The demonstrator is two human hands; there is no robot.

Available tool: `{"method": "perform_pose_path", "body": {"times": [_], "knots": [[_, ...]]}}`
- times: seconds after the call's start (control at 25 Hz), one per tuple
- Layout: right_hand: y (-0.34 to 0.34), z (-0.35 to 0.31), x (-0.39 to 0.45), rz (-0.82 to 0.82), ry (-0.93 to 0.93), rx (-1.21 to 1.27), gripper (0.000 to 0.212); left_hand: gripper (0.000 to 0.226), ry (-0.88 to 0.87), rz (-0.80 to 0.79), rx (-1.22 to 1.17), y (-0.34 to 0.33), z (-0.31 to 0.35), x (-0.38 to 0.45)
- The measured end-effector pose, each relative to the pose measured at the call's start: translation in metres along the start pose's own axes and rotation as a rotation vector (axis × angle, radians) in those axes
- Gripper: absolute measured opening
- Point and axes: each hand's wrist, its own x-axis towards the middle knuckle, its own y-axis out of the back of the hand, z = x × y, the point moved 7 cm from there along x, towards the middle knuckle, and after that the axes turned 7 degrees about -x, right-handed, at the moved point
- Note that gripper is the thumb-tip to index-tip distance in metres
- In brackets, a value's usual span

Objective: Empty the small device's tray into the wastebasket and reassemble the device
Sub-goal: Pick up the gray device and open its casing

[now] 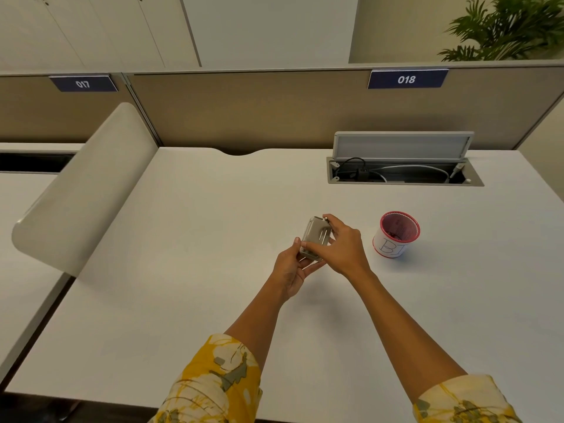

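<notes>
A small grey device [314, 236] with two metal prongs on its face is held just above the white desk [213, 254], near the middle. My left hand [293, 270] cups it from below and the left. My right hand [341, 245] grips its right side, thumb across the front and fingertips at the top corner. The tray cannot be told apart from the body. To the right stands the wastebasket [395, 235], a small white cup with a red rim and blue letters, upright, with dark bits inside.
An open cable hatch [403, 170] with wires sits at the back right of the desk. A rounded divider panel [82, 190] stands along the left edge. A partition with labels 017 and 018 closes the back; a plant [512, 29] rises behind it.
</notes>
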Motion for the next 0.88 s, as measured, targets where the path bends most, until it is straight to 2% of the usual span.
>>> {"method": "perform_pose_path", "body": {"times": [0.28,0.52,0.64,0.76,0.88], "knots": [[0.002,0.009,0.001,-0.042,-0.020,0.040,0.092,0.040,-0.020,-0.034,0.037,-0.002,0.001,0.001],[0.007,0.011,0.004,0.001,-0.034,0.057,0.086,0.024,-0.028,-0.068,0.060,-0.005,0.003,0.005],[0.009,0.005,0.007,0.017,-0.005,0.063,0.081,0.029,-0.034,-0.071,0.055,-0.008,0.000,0.007],[0.010,0.006,0.009,0.009,-0.014,0.090,0.079,0.024,-0.074,-0.060,0.113,-0.009,0.005,0.009],[0.011,0.010,0.007,0.009,-0.034,0.233,0.073,0.022,-0.120,-0.070,0.244,-0.008,0.013,0.009]]}}
